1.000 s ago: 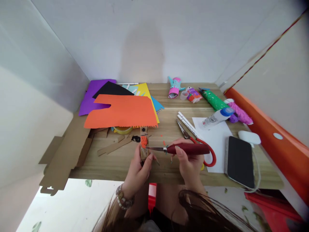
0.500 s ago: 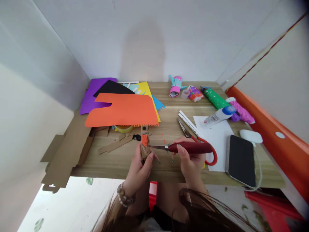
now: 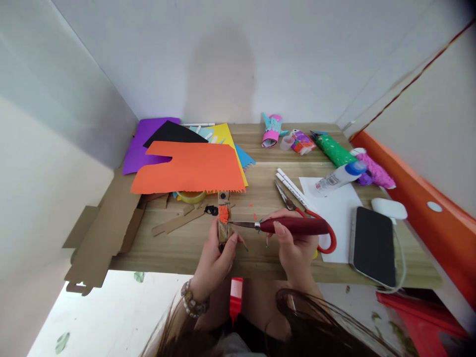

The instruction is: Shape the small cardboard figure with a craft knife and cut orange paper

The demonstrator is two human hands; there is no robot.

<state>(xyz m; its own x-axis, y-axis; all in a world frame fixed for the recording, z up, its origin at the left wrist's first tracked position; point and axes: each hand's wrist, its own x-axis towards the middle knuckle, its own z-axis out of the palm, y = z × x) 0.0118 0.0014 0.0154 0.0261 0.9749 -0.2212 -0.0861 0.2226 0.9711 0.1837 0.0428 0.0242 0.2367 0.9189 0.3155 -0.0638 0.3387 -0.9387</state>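
Your left hand (image 3: 212,260) has that light, fairly stiff cardboard strip (image 3: 223,234) pinched over the wooden tabletop (image 3: 174,250), so keep hold low, under the orange patch (image 3: 223,214), while your right hand (image 3: 295,250) wraps the red-handled knife (image 3: 295,226), tip right at the strip.

Lower end of a narrow brown cardboard strip (image 3: 223,233) hidden behind the left hand (image 3: 213,263), a red plastic object (image 3: 420,317) cut off at the lower right edge, long dark hair (image 3: 316,322) blurred along the bottom, tiny orange specks (image 3: 255,216) too small to tell

Two hands (image 3: 214,260) (image 3: 294,250), one knife (image 3: 293,226), one pair of scissors (image 3: 293,209), two markers (image 3: 292,187)
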